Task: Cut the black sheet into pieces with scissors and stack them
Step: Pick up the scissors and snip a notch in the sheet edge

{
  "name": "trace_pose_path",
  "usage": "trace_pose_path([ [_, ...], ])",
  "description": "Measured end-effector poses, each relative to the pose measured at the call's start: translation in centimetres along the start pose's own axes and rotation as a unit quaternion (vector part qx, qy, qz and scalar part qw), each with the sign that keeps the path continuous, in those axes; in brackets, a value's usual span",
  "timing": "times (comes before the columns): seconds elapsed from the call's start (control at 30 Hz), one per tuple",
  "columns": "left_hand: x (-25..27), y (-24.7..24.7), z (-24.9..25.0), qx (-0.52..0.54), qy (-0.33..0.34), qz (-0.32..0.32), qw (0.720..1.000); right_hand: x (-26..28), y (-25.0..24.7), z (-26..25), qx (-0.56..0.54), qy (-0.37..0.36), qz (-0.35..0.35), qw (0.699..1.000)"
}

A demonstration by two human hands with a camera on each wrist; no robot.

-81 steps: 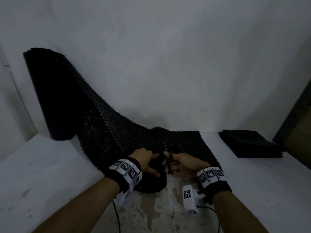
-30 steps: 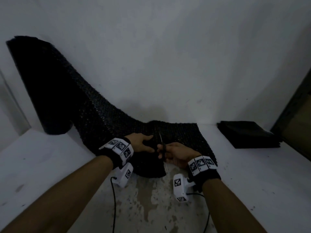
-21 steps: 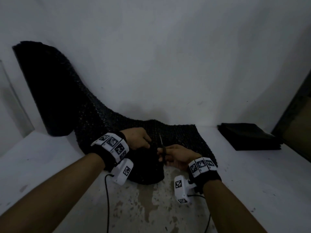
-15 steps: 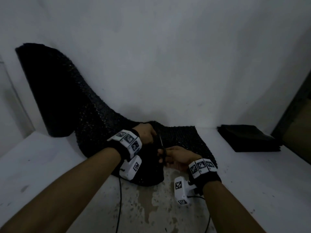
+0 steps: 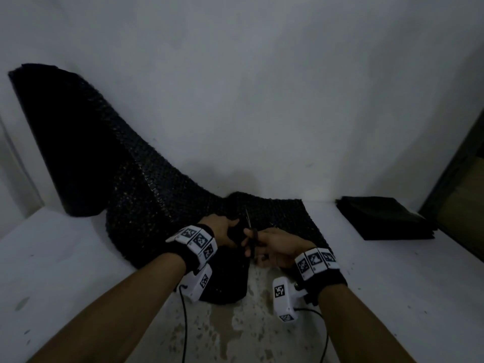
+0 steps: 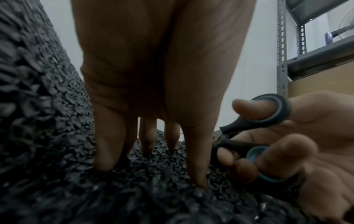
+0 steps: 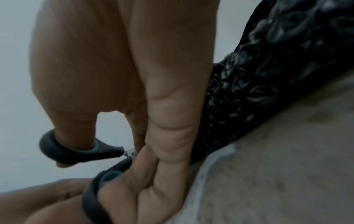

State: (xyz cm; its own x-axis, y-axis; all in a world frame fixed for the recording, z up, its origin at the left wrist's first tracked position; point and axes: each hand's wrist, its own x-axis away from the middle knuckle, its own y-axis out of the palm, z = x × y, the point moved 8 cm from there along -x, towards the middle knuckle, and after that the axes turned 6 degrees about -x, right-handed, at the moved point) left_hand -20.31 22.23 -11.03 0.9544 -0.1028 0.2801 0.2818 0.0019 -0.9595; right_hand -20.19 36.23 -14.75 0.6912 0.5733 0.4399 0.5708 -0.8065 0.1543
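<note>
A black textured sheet (image 5: 157,205) unrolls from a roll (image 5: 60,142) leaning on the wall at the left and runs across the white table to the middle. My left hand (image 5: 225,230) presses on the sheet with straight fingers (image 6: 195,159), just left of the cut. My right hand (image 5: 275,247) grips black scissors (image 5: 250,237) with thumb and fingers through the blue-lined loops (image 6: 268,116). The blades point away from me into the sheet and stand partly apart. The right wrist view shows the scissors (image 7: 76,153) and the sheet's edge (image 7: 268,75).
A stack of cut black pieces (image 5: 382,218) lies at the back right of the table (image 5: 65,258). A worn patch (image 5: 235,323) marks the near middle. The white wall stands close behind. A dark frame (image 5: 458,179) and a metal shelf (image 6: 281,60) are at the right.
My left hand left the near part of the sheet and came down again farther along, beside the blades. My right hand with the scissors has barely moved.
</note>
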Motion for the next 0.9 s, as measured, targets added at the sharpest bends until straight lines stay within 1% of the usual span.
trace_pose_path([
  [0.17, 0.2, 0.0, -0.1, -0.006, 0.009, 0.013, 1.0, -1.0, -0.1, -0.5, 0.008, 0.002, 0.008, 1.0],
  [0.4, -0.2, 0.5, -0.1, -0.012, 0.021, 0.014, 1.0, -2.6, -0.7, -0.9, 0.021, -0.006, 0.014, 1.0],
  [0.63, -0.5, 0.7, -0.1, -0.021, 0.028, 0.017, 0.999, -3.7, -0.8, -1.1, 0.018, -0.036, -0.001, 0.999],
  [0.73, -0.5, 0.8, -0.2, -0.021, 0.028, 0.013, 0.999, -3.8, -0.9, -1.0, 0.015, -0.06, 0.001, 0.998],
  [0.9, -0.6, 0.7, -0.2, -0.015, 0.035, 0.024, 0.999, -3.0, -0.2, -0.8, -0.026, -0.09, -0.002, 0.996],
])
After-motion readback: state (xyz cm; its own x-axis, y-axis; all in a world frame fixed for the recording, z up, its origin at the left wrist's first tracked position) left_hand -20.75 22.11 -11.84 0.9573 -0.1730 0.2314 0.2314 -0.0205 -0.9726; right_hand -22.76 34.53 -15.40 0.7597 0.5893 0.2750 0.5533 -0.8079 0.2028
